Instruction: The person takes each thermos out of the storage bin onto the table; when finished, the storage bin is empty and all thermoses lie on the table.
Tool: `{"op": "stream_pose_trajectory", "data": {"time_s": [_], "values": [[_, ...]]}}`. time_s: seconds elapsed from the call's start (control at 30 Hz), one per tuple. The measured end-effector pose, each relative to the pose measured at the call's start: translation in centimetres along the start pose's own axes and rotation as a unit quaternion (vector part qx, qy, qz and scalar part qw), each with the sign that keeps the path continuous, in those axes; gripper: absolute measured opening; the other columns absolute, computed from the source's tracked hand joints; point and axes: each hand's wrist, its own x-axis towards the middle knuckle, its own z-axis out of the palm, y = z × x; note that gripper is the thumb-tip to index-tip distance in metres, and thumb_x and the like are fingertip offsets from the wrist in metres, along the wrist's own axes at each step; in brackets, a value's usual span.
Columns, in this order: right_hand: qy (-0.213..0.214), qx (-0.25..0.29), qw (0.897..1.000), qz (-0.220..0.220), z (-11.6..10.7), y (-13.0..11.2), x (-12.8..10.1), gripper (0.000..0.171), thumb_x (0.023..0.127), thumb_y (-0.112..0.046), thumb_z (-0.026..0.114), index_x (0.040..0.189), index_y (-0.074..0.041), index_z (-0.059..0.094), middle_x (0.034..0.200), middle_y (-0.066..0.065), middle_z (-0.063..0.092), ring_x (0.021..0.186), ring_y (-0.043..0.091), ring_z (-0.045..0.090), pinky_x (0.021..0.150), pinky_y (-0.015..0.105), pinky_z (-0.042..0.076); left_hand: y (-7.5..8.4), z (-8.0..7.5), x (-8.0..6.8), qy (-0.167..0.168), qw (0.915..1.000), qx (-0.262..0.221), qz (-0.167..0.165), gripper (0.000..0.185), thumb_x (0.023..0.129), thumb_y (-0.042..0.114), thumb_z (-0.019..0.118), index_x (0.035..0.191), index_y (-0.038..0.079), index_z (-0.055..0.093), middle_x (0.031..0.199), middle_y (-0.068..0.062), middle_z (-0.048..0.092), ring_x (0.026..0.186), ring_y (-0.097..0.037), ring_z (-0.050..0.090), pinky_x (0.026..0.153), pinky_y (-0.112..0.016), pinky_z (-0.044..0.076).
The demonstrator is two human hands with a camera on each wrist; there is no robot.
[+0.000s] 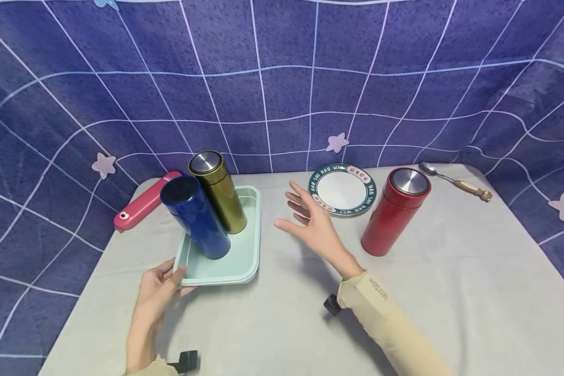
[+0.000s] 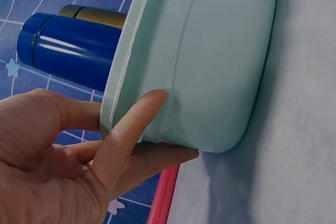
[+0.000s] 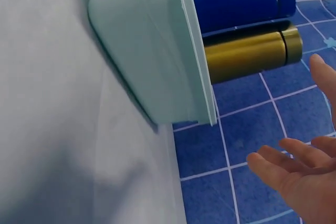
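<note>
Left hand (image 1: 157,292) grips the tray's (image 1: 246,263) near left corner, steadying the blue flask (image 1: 195,216) and gold flask (image 1: 218,192); right hand (image 1: 310,222) hovers spread, holding nothing.

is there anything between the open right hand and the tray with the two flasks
Nothing visible. The right hand hangs open over bare tablecloth just right of the mint tray, apart from it. The red flask and plate stand on its far side. The left hand already grips the tray's near left corner.

Red flask (image 1: 395,211) beside plate (image 1: 342,189); spoon (image 1: 456,181) behind; pink case (image 1: 145,201) far left
</note>
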Motion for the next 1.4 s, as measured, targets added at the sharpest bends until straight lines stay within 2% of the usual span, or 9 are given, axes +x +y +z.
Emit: {"op": "stream_pose_trajectory", "data": {"time_s": [0.23, 0.47, 0.73, 0.97, 1.13, 1.23, 1.4], "values": [[-0.017, 0.017, 1.0, -0.004, 1.6, -0.1, 2.1, 0.084, 0.084, -0.017, 0.078, 0.154, -0.019, 0.031, 0.146, 0.015, 0.049, 0.13, 0.03, 0.05, 0.109, 0.04, 0.046, 0.1, 0.3, 0.0, 0.012, 0.9995, 0.027, 0.01, 0.053, 0.101, 0.003, 0.045, 0.144, -0.019, 0.025, 0.136, -0.039, 0.044, 0.096, -0.018, 0.068, 0.078, -0.024, 0.061], [-0.03, 0.019, 0.999, -0.009, 3.2, 0.3, 4.2, 0.085, 0.084, -0.016, 0.079, 0.154, -0.023, 0.031, 0.146, 0.014, 0.048, 0.13, 0.029, 0.05, 0.108, 0.038, 0.047, 0.2, 0.2, 0.0, 0.014, 0.9996, 0.023, 0.004, 0.053, 0.101, 0.004, 0.045, 0.145, -0.018, 0.024, 0.136, -0.039, 0.044, 0.099, -0.022, 0.067, 0.078, -0.024, 0.061], [-0.063, 0.012, 0.998, -0.023, 5.0, 0.8, 6.3, 0.088, 0.082, -0.018, 0.08, 0.154, -0.025, 0.029, 0.149, 0.008, 0.046, 0.133, 0.028, 0.047, 0.111, 0.041, 0.045, 0.3, 0.2, -0.1, 0.009, 0.9999, 0.006, -0.007, 0.054, 0.101, 0.004, 0.045, 0.146, -0.018, 0.022, 0.138, -0.04, 0.042, 0.106, -0.03, 0.063, 0.08, -0.025, 0.061], [-0.094, -0.008, 0.995, -0.044, 6.1, 0.7, 8.2, 0.092, 0.082, -0.02, 0.081, 0.155, -0.023, 0.026, 0.151, 0.01, 0.043, 0.134, 0.026, 0.046, 0.112, 0.04, 0.044, 0.1, 0.2, 0.0, 0.009, 0.9999, -0.001, -0.009, 0.053, 0.102, 0.004, 0.044, 0.145, -0.018, 0.023, 0.138, -0.04, 0.041, 0.098, -0.019, 0.067, 0.079, -0.024, 0.061], [-0.118, -0.016, 0.991, -0.054, 7.0, 0.3, 9.5, 0.095, 0.08, -0.018, 0.082, 0.156, -0.019, 0.024, 0.152, 0.011, 0.042, 0.136, 0.028, 0.043, 0.113, 0.039, 0.043, 0.4, 0.2, 0.0, 0.011, 0.9998, 0.009, -0.01, 0.053, 0.102, 0.004, 0.044, 0.146, -0.017, 0.023, 0.138, -0.04, 0.042, 0.101, -0.024, 0.067, 0.08, -0.025, 0.061], [-0.132, -0.03, 0.989, -0.065, 7.3, 0.2, 10.1, 0.097, 0.08, -0.018, 0.083, 0.156, -0.021, 0.023, 0.154, 0.009, 0.039, 0.138, 0.026, 0.041, 0.113, 0.038, 0.043, 0.4, 0.3, 0.1, 0.013, 0.9997, 0.019, -0.013, 0.054, 0.101, 0.004, 0.045, 0.146, -0.017, 0.023, 0.138, -0.039, 0.042, 0.103, -0.027, 0.066, 0.08, -0.025, 0.061], [-0.143, -0.053, 0.985, -0.073, 7.7, 0.3, 10.9, 0.098, 0.079, -0.021, 0.083, 0.156, -0.025, 0.023, 0.156, 0.005, 0.035, 0.138, 0.022, 0.041, 0.112, 0.035, 0.044, 0.4, 0.4, 0.1, 0.011, 0.9997, 0.017, -0.014, 0.053, 0.102, 0.005, 0.045, 0.146, -0.017, 0.025, 0.139, -0.039, 0.042, 0.098, -0.02, 0.068, 0.08, -0.025, 0.061]]}}
